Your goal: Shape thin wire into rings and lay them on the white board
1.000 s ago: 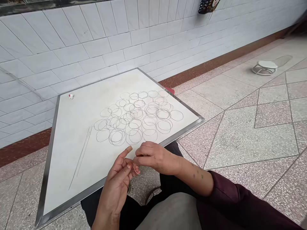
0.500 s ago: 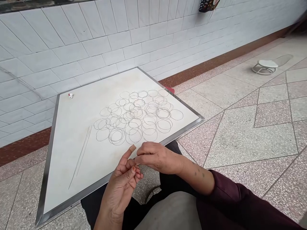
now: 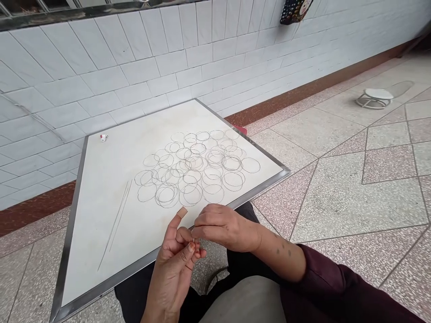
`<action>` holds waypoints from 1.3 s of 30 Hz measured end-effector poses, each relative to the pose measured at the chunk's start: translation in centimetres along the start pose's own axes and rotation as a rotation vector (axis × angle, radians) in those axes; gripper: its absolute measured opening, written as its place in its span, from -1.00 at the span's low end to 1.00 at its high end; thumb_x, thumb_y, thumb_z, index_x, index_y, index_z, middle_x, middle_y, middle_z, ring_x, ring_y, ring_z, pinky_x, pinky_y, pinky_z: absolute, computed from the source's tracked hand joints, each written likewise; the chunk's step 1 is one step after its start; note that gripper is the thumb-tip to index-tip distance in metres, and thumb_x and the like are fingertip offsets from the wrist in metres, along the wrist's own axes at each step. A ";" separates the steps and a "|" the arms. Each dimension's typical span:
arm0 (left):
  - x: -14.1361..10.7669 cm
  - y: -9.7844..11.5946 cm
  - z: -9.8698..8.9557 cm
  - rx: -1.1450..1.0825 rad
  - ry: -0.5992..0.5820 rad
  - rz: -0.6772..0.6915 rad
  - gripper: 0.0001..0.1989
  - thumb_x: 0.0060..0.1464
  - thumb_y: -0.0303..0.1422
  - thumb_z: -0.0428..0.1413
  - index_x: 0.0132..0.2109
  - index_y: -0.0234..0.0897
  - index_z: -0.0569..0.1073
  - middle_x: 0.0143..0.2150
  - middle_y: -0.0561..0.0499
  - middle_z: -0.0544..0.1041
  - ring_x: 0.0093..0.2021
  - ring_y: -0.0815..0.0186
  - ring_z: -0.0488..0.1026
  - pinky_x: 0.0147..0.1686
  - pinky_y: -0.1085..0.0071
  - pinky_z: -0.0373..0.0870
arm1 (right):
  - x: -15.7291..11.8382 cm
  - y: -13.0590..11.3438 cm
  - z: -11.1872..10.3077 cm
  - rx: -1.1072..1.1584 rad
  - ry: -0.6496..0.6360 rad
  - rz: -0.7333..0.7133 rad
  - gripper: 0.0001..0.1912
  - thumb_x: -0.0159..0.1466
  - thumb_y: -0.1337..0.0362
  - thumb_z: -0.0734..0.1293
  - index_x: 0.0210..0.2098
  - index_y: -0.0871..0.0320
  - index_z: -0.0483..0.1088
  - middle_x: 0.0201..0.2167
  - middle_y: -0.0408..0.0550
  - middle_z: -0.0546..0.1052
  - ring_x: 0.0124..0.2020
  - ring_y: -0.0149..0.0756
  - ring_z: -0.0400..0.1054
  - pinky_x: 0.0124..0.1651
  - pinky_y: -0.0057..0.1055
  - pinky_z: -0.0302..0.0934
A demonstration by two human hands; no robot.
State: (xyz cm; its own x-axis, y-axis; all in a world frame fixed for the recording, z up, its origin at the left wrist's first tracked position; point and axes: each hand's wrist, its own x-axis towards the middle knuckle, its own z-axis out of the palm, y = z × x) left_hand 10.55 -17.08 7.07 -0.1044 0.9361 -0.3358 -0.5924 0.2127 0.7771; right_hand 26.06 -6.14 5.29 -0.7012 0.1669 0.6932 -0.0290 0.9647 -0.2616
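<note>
My left hand (image 3: 180, 258) is at the table's front edge, its thumb and fingers pinched on something too small to make out. A tan wrap covers its raised index fingertip. My right hand (image 3: 225, 228) meets it from the right, fingers pressed together at the same spot; what it grips is hidden. Beyond both hands, several thin wire rings (image 3: 191, 194) lie overlapping on the white table (image 3: 90, 215). A few straight thin wires (image 3: 116, 220) rest on the table left of the hands.
A small white and red object (image 3: 103, 137) sits near the table's back left corner. The table's back meets a tiled wall (image 3: 141, 76). A low round stool (image 3: 375, 98) stands on the floor at the right, and a dark patterned bag (image 3: 292, 11) hangs on the wall.
The whole view has shifted slightly, so the table and hands appear a little lower. Both hands stay together in nearly the same pose.
</note>
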 end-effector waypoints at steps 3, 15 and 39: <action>-0.1 -0.2 -0.5 0.086 -0.015 0.038 -0.31 0.00 -0.38 0.33 0.28 0.01 0.37 -0.39 0.14 0.36 -0.39 0.42 0.36 -0.28 0.42 0.45 | 0.1 -0.1 -0.2 0.131 0.016 0.059 -0.84 0.46 0.32 0.22 -0.11 0.21 0.43 -0.28 -0.04 0.53 -0.24 -0.37 0.36 -0.13 -0.38 0.32; -1.9 -0.4 0.6 0.580 0.053 0.167 -0.54 0.11 -0.22 0.23 0.17 -0.03 0.51 -0.41 0.06 0.43 -0.34 0.25 0.42 -0.29 0.34 0.38 | 0.6 -0.5 -1.7 0.268 0.191 0.270 -0.83 0.40 0.21 0.31 -0.10 0.17 0.46 -0.21 0.01 0.47 -0.14 -0.29 0.35 -0.08 -0.32 0.37; -2.3 -0.5 0.6 0.450 0.033 0.101 -0.54 0.07 -0.19 0.26 0.15 -0.04 0.53 -0.37 0.06 0.44 -0.35 0.28 0.45 -0.27 0.31 0.42 | -0.2 -0.1 -1.7 -0.172 0.149 0.044 -0.68 0.40 0.21 0.33 0.12 0.13 0.38 -0.11 0.00 0.52 -0.06 -0.29 0.37 0.01 -0.31 0.33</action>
State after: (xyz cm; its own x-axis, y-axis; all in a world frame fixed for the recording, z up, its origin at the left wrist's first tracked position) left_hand 11.59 -19.15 7.77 -0.1736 0.9506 -0.2573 -0.1730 0.2278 0.9582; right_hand 27.37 -5.88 6.32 -0.5857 0.2259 0.7784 0.1303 0.9741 -0.1847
